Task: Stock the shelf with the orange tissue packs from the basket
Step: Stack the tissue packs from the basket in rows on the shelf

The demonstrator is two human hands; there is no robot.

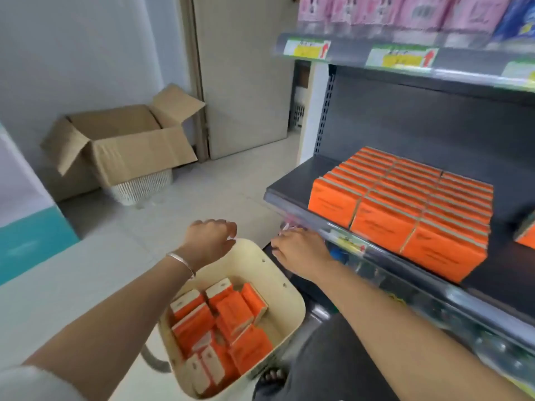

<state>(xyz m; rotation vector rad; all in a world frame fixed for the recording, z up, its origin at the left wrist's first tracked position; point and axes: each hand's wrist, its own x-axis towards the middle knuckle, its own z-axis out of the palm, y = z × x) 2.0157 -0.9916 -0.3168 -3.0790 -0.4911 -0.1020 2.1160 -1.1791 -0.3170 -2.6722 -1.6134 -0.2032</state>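
Orange tissue packs (pixel 405 215) are standing in three tight rows on the dark shelf (pixel 292 180) at our right, running back toward its rear panel, with bare shelf showing to their left. Above them, an upper shelf (pixel 347 57) is carrying pink packs (pixel 376 10) and a blue pack (pixel 518 18), and yellow price labels (pixel 307 49) are sitting along its front rail. A pale door (pixel 246 76) is standing beyond the shelf's left end. On the floor at the left, an open cardboard box (pixel 130 143) is resting on top of a white woven bin (pixel 142 186), its flaps hanging outward.

Below us, a cream basket (pixel 289 302) is holding the loose packs (pixel 228 322), which are lying jumbled, some flat and some on edge. We are holding our left hand (pixel 211 241) over the basket's far rim, palm down, fingers loosely curled and gripping nothing. We are stretching our right hand (pixel 298 250) out just below the front rail of the orange packs' shelf, beside the basket's far right corner. Its fingers are blurring and something small and pale is showing at their tips, perhaps part of the rail, so we cannot tell whether this hand is pinching anything. A thin silver bangle (pixel 182 263) is circling our left wrist.
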